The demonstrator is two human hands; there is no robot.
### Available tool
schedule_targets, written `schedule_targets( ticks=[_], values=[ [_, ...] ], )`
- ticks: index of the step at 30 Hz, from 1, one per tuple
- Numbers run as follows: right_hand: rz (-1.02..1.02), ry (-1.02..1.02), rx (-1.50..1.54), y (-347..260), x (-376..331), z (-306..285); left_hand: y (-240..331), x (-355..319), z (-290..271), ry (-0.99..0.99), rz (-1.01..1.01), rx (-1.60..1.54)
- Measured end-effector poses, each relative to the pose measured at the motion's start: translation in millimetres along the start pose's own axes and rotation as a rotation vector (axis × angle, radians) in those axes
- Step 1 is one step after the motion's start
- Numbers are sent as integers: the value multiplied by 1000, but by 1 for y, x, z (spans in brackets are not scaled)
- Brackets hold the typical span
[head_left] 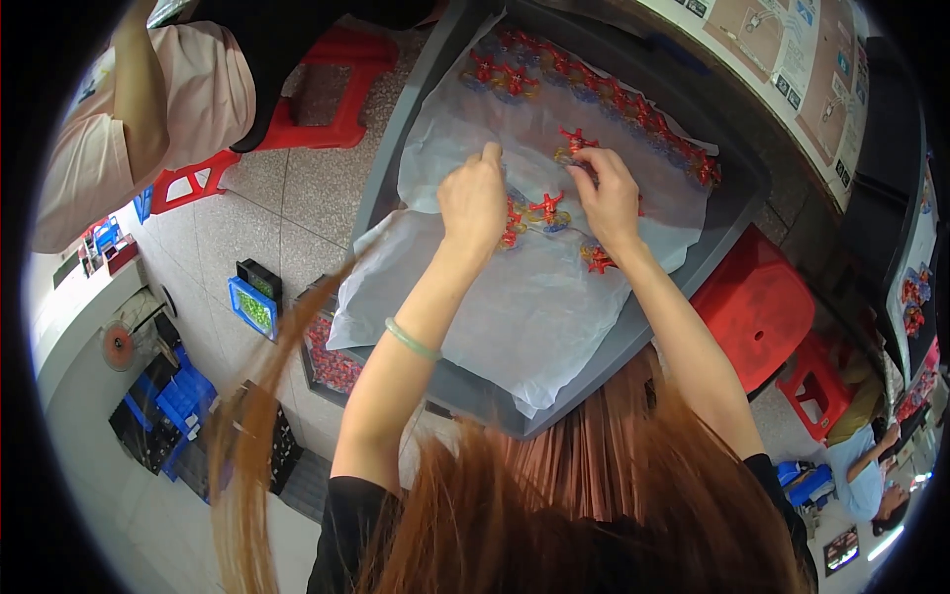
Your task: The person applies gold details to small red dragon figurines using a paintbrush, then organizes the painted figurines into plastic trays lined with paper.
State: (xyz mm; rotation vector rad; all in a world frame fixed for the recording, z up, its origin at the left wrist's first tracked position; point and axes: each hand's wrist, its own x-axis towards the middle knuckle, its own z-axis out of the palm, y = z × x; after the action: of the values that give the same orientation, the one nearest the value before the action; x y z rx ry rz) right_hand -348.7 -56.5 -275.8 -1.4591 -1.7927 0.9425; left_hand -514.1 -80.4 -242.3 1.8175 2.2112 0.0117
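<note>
A grey tray (737, 213) carries a white paper sheet (515, 307) with small red toys (546, 206) in the middle. My left hand (475, 203) and right hand (609, 198) each grip narrow on these toys.

Red plastic stools (757, 307) flank the bench, blue bins (183, 396) sit on the floor (lower left), another person's sleeve (198, 99) above
</note>
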Motion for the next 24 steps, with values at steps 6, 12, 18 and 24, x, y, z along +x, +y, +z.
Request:
schedule_targets(
  ticks=[6,12,18,24],
  values=[
    [213,46,94,4,3,-13,9,20,8,238,350,-263],
    [-154,142,-190,18,21,-3,-7,70,23,221,734,-84],
    [-151,82,-284,22,36,22,-10,79,29,238,728,11],
    [-70,23,-296,23,37,29,-6,75,21,120,677,-25]
  ],
)
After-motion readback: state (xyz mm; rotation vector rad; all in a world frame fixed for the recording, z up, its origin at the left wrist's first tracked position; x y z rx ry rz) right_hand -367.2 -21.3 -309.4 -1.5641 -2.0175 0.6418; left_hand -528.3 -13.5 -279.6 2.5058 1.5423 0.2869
